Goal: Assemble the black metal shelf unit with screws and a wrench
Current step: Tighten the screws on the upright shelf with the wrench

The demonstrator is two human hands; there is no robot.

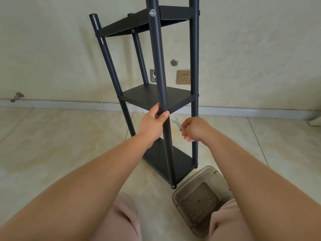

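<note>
**Upright post gripped, wrench pinched beside it**

Clearly, the tall black metal shelf unit with round tubular posts [157,96] was stood on the pale tiled floor [52,136], close to the cream wall [52,49], with three flat shelves seen between its posts. The nearest post was gripped by the left hand [152,122] at the level of the middle shelf, the fingers curled round the far side of the tube and the thumb laid against its near side. A small flat silver open-ended wrench [177,124] was pinched in the right hand [195,128], just to the right of that post; its forked end was pointed up and to the left, apart from the post. The fingers of that hand were bunched tightly around the wrench's lower end.

A silver screw head [152,13] was seen high on the gripped post, at the top shelf. A translucent brownish plastic box [199,199] was set on the floor beside the unit's near foot; one small dark item was seen on its bottom, too small to identify.
</note>
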